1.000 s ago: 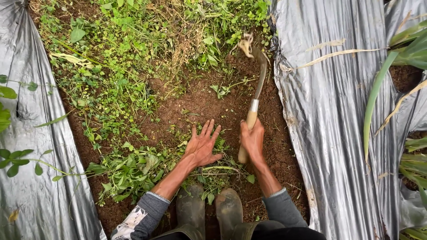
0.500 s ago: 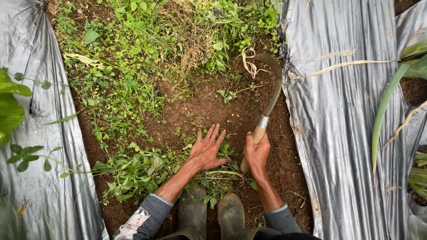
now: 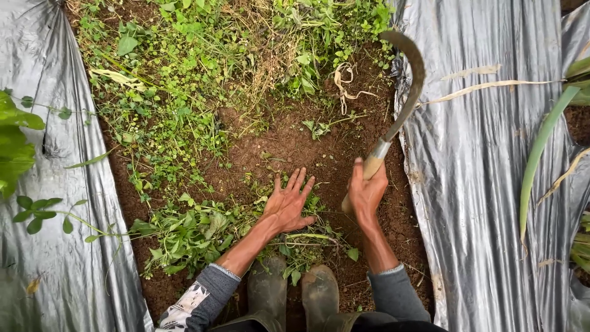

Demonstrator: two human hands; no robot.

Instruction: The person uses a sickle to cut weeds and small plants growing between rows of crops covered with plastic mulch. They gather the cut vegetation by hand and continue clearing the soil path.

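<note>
curved sickle (image 3: 402,92) raised over bare soil (image 3: 295,147), blade tip near the silver plastic mulch sheet (image 3: 479,184), its wooden handle clamped in the right hand (image 3: 367,192), while the left hand (image 3: 289,203) lies flat, fingers spread, on cut weeds (image 3: 196,237) just ahead of two rubber boots (image 3: 295,292).

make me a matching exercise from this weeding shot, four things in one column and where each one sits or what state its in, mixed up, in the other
Things:
1. sickle
2. left hand
3. plastic sheet
4. rubber boots

Places or states:
A. flat, fingers spread, on cut weeds
B. bottom edge, toes on the soil
C. raised, blade curving over the silver cover
D. silver, wrinkled, beside the soil strip

Pairs: 1-C, 2-A, 3-D, 4-B
</note>
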